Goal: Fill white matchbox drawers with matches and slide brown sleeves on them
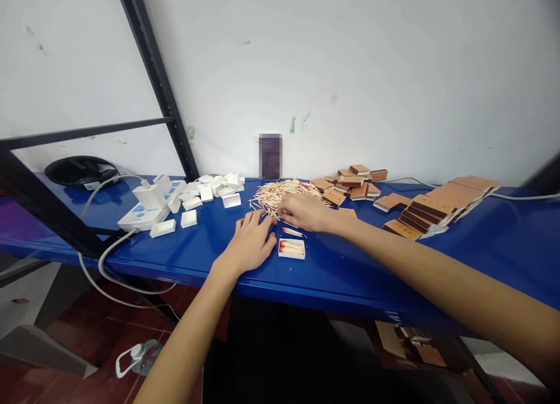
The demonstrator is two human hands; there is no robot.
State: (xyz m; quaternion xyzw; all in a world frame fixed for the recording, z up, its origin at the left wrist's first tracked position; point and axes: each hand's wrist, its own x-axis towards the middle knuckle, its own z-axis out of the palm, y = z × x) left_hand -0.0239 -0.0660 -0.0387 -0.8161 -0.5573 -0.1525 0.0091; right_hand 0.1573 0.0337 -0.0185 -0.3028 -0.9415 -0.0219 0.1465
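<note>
A heap of loose red-tipped matchsticks (286,189) lies on the blue shelf. At its front edge my right hand (304,211) has its fingers bent down and closed on matchsticks; how many is hidden. My left hand (254,240) rests palm down, fingers apart, its fingertips touching the front of the heap close to the right fingertips. Just right of my left thumb sits a white matchbox tray (291,248) with matchsticks inside, their red heads to the left. Between that tray and my right hand lies a small bunch of matchsticks (292,232).
White empty trays (214,188) are heaped at the left, near a power strip (142,216) with plugs and cables. Brown matchbox sleeves (352,182) pile up behind my right arm, with stacked sleeves (431,208) farther right. A pixelated dark object (270,157) leans on the wall.
</note>
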